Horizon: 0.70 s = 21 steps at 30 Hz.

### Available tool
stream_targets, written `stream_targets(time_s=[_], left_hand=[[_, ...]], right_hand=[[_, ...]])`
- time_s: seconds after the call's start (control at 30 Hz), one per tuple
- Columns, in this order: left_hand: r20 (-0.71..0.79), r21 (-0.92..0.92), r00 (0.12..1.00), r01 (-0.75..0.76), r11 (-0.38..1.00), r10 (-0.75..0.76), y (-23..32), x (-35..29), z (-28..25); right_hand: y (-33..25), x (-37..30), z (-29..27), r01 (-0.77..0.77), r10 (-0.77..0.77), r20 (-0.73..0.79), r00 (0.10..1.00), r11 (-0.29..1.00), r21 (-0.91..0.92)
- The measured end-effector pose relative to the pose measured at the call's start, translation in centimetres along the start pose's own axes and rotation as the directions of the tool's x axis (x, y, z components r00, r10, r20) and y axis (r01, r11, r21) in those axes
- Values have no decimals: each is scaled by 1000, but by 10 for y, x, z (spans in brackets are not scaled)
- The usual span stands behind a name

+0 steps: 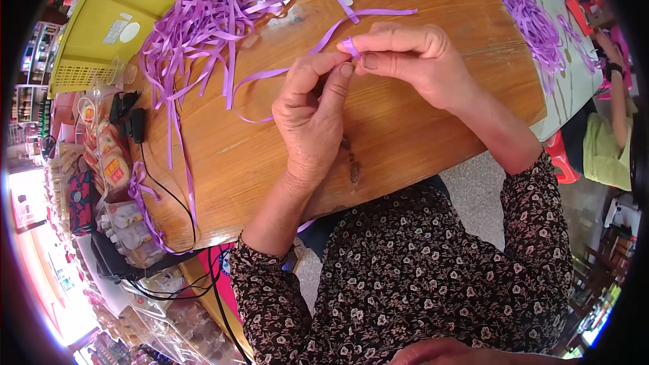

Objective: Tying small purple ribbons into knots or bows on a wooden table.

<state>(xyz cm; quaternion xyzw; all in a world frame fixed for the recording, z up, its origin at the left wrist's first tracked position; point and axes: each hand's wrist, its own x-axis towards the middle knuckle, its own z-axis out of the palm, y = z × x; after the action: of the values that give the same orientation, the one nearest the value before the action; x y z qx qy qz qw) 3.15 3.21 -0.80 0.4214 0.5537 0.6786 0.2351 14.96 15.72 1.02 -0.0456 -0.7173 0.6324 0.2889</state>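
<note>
A purple ribbon (350,45) is pinched between both my hands above the wooden table, with a small loop or fold at the fingertips. My left hand (312,105) has thumb and forefinger closed on it from the left. From the right, my right hand (412,57) holds the same ribbon between thumb and forefinger. Part of the ribbon's length trails over the tabletop behind my hands, and whether a knot is in it is hidden by my fingers. Farther left lies a large tangled heap of purple ribbons (203,23).
A yellow plastic basket (88,34) stands at the far left of the wooden table (419,155). Black cables (165,192) and plastic bags crowd its left edge. At right, a white marble-patterned table (574,91) bears more ribbons (531,20); a person's arm (616,105) shows beyond. Another forearm crosses the lower edge.
</note>
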Motion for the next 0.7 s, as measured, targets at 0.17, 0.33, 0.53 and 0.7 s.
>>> stream_targets(time_s=[0.17,0.33,0.53,0.7], left_hand=[[-34,-274,984,161,948,-176,3,-2,7],[-63,-195,980,176,965,-191,-1,-2,6],[-47,-148,992,108,983,-116,-5,-2,4],[-45,-73,998,31,997,-34,-6,-2,5]], right_hand=[[1,-3,4,275,-303,29,952,816,-509],[2,-3,12,337,-414,65,908,629,-701],[0,-4,16,279,-386,11,922,645,-712],[0,-5,16,314,-413,55,909,593,-742]])
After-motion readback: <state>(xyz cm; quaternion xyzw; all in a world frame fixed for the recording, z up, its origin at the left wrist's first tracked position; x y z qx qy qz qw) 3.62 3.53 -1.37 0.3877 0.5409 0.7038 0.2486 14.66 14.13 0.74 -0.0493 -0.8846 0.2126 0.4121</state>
